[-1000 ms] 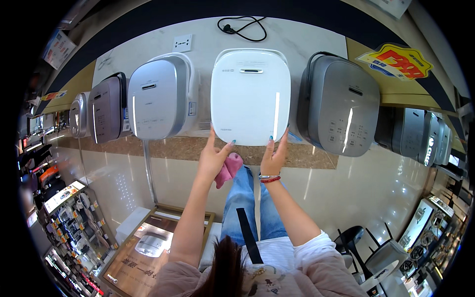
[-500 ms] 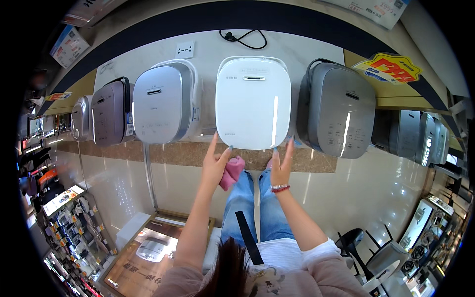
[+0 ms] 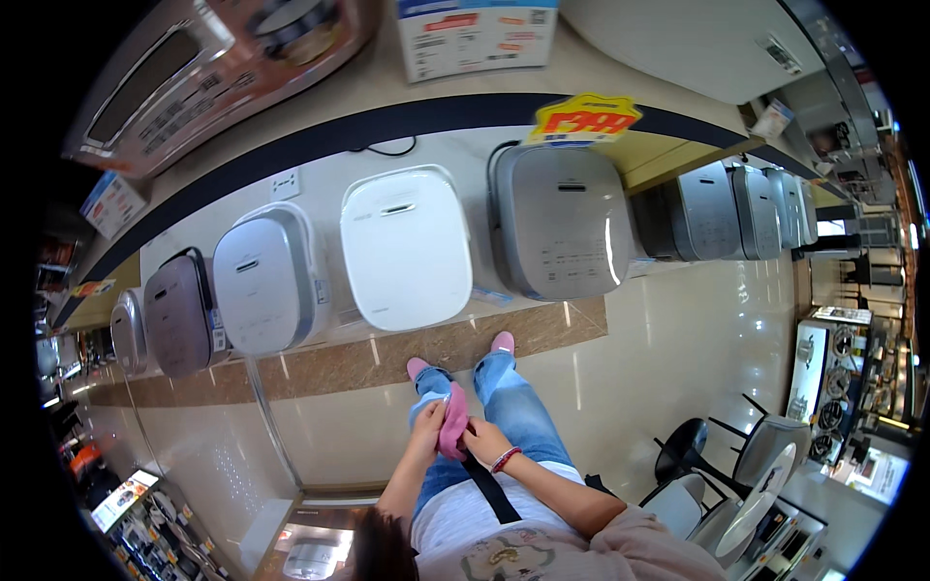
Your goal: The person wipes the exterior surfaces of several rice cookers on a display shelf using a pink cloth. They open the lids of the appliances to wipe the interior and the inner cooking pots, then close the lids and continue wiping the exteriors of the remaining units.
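A pink cloth (image 3: 453, 422) is bunched up in front of my body, above my jeans. My left hand (image 3: 425, 426) closes around its left side, with the thumb near the top. On the other side, the curled fingers of my right hand (image 3: 483, 443) grip the cloth's lower right edge. A red bracelet circles my right wrist. Beyond my hands, apart from them, a white rice cooker (image 3: 406, 254) stands on the shelf. To its right is a grey rice cooker (image 3: 562, 228), and to its left a silver-blue one (image 3: 258, 281).
A darker cooker (image 3: 177, 315) stands farther left; more cookers (image 3: 704, 211) line the right. Above them juts an upper shelf edge (image 3: 455, 108) with a yellow price sign (image 3: 584, 121). Chairs and a round white table (image 3: 759, 504) stand at lower right. A display board (image 3: 315, 547) is at lower left.
Both hands have drawn back from the white cooker's front edge and come together at the pink cloth. My view has shifted right, and my feet have come into sight.
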The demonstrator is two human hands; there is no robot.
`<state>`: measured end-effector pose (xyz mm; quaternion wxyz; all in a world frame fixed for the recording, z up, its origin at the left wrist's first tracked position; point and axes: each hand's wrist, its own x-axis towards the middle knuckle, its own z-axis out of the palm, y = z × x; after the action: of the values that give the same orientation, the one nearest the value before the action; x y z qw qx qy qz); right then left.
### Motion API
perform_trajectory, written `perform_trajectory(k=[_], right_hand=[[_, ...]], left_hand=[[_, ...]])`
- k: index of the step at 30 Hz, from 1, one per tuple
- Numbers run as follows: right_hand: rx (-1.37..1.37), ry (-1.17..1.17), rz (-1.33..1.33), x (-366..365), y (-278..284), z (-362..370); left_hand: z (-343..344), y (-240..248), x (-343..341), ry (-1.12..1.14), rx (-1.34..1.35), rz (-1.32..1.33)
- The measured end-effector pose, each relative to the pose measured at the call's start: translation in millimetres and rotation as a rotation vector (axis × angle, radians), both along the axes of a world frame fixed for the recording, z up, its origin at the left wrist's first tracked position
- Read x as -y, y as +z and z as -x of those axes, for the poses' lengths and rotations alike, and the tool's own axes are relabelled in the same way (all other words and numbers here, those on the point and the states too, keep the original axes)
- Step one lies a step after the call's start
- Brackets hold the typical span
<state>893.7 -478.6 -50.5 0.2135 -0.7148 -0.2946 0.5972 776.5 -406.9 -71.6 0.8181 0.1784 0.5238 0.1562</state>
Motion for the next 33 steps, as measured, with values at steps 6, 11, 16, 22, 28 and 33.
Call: perform_trajectory(k=[6, 11, 16, 22, 28, 33], right_hand=[[0.053, -0.033, -0.065, 2.7, -13.9, -47.3], [-0.022, -0.01, -0.109, 15.5, -6.9, -94.4], [0.119, -0.209, -0.176, 25.5, 1.1, -192.9], [0.48, -0.393, -0.456, -13.7, -0.7, -322.5], [0.462, -0.392, -0.582, -72.9, 3.8, -342.3], [0.419, -0.416, -0.625, -67.9, -25.5, -320.5]], left_hand=[[-47.1, 28.9, -12.6, -0.291, -0.055, -0.117], [-85.3, -8.2, 12.9, -0.097, -0.153, -0.131], [-175.0, 14.2, 13.8, 0.078, -0.216, -0.187], [-251.0, 49.9, -20.0, 0.406, -0.461, -0.666], [-281.1, 67.4, -47.7, 0.268, -0.805, -1.07], [-318.7, 51.6, -46.7, -0.116, -0.862, -1.458]])
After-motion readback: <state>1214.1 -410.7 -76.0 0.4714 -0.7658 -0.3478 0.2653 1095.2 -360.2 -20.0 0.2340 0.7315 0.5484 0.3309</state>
